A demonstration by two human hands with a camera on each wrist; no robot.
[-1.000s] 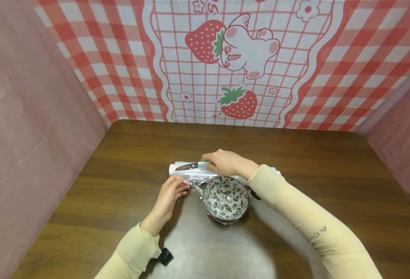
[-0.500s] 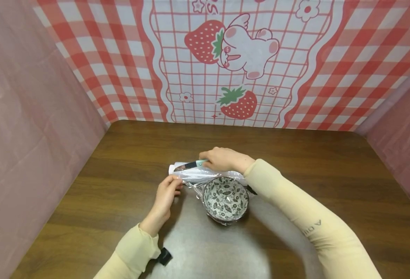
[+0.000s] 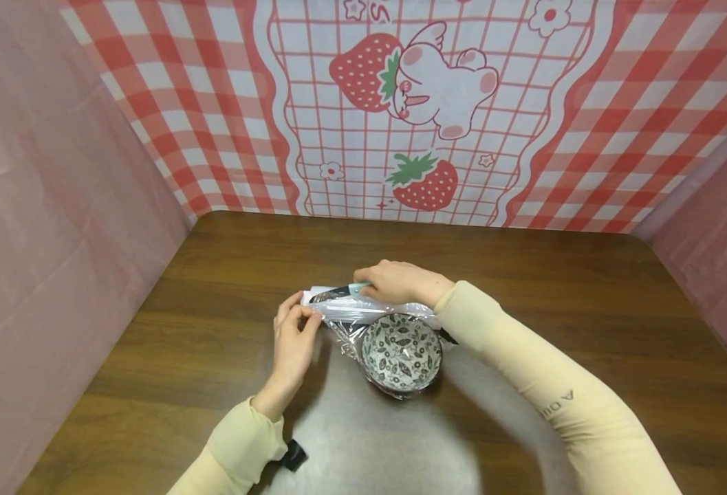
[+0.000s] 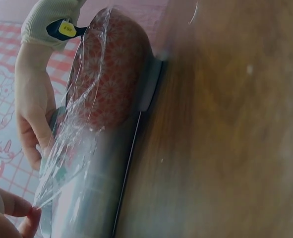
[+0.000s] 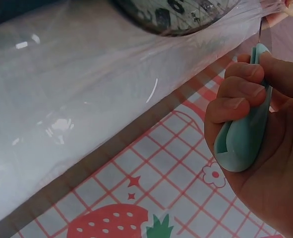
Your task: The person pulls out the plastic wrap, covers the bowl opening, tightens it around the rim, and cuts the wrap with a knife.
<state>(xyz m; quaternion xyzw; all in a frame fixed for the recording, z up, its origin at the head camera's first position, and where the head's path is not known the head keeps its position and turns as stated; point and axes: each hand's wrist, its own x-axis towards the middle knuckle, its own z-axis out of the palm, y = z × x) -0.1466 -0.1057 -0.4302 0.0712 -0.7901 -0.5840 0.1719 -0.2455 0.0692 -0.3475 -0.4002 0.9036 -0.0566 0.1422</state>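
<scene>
My right hand grips the teal handle of a knife, its fingers wrapped round it in the right wrist view. The knife's dark blade points left over a roll of cling film. Film drawn from the roll stretches over a bowl with a grey leaf pattern inside. In the left wrist view, the bowl's reddish outside shows through the film. At the roll's left end, my left hand pinches the edge of the cling film between thumb and fingertip. The roll's right part is hidden behind my right forearm.
A brown wooden table carries everything. Behind it hangs a red-and-white checked cloth with strawberries, and pink cloth hangs at both sides. A black strap piece sticks out by my left cuff.
My left hand has moved left and slightly up along the film to the roll's end, spreading the film wider. The knife has tilted a little, staying in my right hand. The bowl has not moved.
</scene>
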